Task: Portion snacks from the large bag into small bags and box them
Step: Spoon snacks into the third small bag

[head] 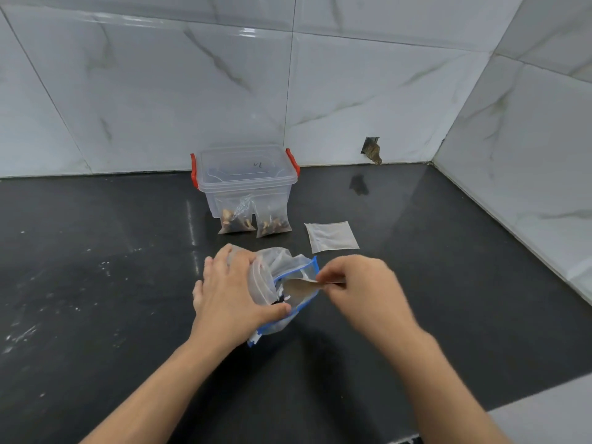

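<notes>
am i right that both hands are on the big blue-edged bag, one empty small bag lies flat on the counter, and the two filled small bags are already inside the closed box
Not quite. The head view shows the two filled small bags standing on the counter in front of the closed box, leaning against it, not inside. The rest holds: both hands are on the big bag, and one empty small bag lies flat.

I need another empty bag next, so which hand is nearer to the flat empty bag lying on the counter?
Right. The right hand is just in front of the empty bag, pinching the large bag. The left hand grips the large bag farther left.
</notes>
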`<state>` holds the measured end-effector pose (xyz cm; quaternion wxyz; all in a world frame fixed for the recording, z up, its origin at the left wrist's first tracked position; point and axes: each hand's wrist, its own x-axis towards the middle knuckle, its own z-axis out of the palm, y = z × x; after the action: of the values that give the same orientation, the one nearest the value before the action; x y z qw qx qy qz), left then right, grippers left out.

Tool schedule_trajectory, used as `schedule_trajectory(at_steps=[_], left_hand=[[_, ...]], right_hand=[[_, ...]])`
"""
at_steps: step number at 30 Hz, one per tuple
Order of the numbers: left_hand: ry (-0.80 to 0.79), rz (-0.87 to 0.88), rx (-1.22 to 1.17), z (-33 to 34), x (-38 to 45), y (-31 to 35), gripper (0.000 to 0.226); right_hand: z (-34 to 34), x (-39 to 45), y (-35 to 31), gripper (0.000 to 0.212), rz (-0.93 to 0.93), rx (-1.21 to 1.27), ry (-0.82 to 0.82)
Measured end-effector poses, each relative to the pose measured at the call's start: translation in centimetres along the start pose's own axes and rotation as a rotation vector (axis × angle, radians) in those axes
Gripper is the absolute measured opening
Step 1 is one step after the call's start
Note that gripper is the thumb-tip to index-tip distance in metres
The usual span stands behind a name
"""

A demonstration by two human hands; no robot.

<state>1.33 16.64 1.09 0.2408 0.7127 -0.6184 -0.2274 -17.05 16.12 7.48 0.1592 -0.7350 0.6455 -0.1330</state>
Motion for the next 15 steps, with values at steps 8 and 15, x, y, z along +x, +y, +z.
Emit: schedule_trajectory(at_steps=[8,15], left_hand=[[-0.034,-0.213,-0.255,-1.5,2.2,-1.6,0.062],[-0.09,-0.301,-0.492,-1.8,3.3,-2.3,0.023]], right_hand=[[5.2,1.3,-1.4,0.025,-0.158,-0.16,0.152],[5.3,3.4,-3.3,0.015,-0.286,-0.234,0.214]])
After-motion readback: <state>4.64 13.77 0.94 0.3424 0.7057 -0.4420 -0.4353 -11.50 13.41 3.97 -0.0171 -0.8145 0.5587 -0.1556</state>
